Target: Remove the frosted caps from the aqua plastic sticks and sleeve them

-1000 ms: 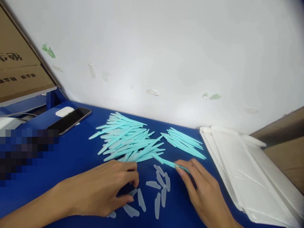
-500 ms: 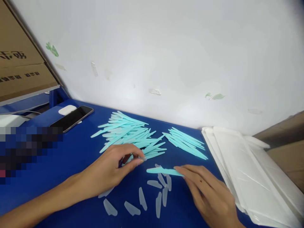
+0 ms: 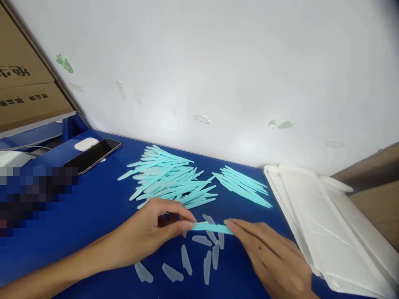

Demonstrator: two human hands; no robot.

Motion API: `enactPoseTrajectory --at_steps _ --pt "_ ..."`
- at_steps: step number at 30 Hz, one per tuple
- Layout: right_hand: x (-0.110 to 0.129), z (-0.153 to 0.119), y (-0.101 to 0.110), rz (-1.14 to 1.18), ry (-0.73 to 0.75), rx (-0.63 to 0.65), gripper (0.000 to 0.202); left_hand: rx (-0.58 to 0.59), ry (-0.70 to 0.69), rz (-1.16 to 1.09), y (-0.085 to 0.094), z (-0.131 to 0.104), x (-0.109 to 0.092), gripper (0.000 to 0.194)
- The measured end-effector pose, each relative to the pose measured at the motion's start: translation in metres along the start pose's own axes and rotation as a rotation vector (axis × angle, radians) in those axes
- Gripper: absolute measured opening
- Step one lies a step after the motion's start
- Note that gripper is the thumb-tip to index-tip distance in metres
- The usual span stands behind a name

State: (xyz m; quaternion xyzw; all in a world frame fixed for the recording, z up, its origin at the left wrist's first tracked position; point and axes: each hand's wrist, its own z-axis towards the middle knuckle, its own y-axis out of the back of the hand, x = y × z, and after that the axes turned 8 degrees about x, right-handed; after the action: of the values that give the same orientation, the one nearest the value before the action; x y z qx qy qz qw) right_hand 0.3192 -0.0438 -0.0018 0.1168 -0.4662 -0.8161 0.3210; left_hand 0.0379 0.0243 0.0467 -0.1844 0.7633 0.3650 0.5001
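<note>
A thin teal eyebrow razor [image 3: 212, 227] lies level between my two hands. My left hand [image 3: 162, 226] pinches its left end between thumb and fingers; whether a clear cover is in that pinch is hidden. The other end is gripped by the thumb and fingers of my right hand [image 3: 268, 251]. Below and behind the razor several loose translucent blade covers [image 3: 186, 259] are scattered on the blue table [image 3: 102, 207]. Beyond my left hand sits a large heap of teal razors [image 3: 168, 174], many with translucent covers. A smaller, neater row of razors [image 3: 245, 185] lies to its right.
White plastic bags [image 3: 318, 216] are stacked along the right side. At the back left lie a phone [image 3: 93, 155] and a white case [image 3: 86, 144]. A cardboard box [image 3: 28, 83] stands at far left, and a white wall [image 3: 218, 74] rises behind the table.
My left hand has moved right and slightly down from the heap's edge, where it held a small translucent piece, to the razor's left end. My right hand still holds the razor, shifted slightly left.
</note>
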Motion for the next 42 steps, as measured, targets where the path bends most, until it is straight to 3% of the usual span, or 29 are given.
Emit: enactPoseTrajectory --at_steps 6,10,14,17,22,26,31,36,38,42 --pt "0.02 0.003 -0.009 0.084 -0.011 -0.058 0.042 0.054 0.056 -0.091 -0.014 0.0 0.005 0.032" --pt "0.028 0.003 -0.013 0.13 0.02 -0.116 0.046 0.099 0.048 -0.074 -0.013 0.0 0.002 0.033" --pt "0.02 0.003 -0.011 0.084 0.081 -0.037 0.04 0.107 -0.015 0.003 -0.006 0.0 0.001 0.03" --pt "0.008 0.008 -0.006 0.015 0.033 0.0 0.047 -0.034 -0.119 0.139 -0.001 0.002 0.008 0.026" --pt "-0.02 0.011 -0.006 -0.133 -0.297 0.029 0.038 -0.418 -0.341 0.52 0.016 0.012 0.029 0.022" --pt "-0.038 0.004 -0.015 -0.199 -0.365 0.169 0.042 -0.543 -0.469 0.812 0.028 0.02 0.042 0.019" --pt "-0.047 0.0 -0.02 -0.191 -0.285 0.204 0.035 -0.486 -0.458 0.983 0.032 0.022 0.046 0.02" --pt "-0.049 -0.001 -0.016 -0.192 -0.326 0.192 0.029 -0.453 -0.464 1.062 0.029 0.019 0.042 0.02" --pt "-0.051 -0.003 -0.015 -0.2 -0.334 0.184 0.029 -0.425 -0.53 1.053 0.023 0.017 0.04 0.02" --pt "-0.055 -0.005 -0.014 -0.225 -0.331 0.209 0.032 -0.247 -0.672 0.953 -0.002 0.01 0.034 0.016"
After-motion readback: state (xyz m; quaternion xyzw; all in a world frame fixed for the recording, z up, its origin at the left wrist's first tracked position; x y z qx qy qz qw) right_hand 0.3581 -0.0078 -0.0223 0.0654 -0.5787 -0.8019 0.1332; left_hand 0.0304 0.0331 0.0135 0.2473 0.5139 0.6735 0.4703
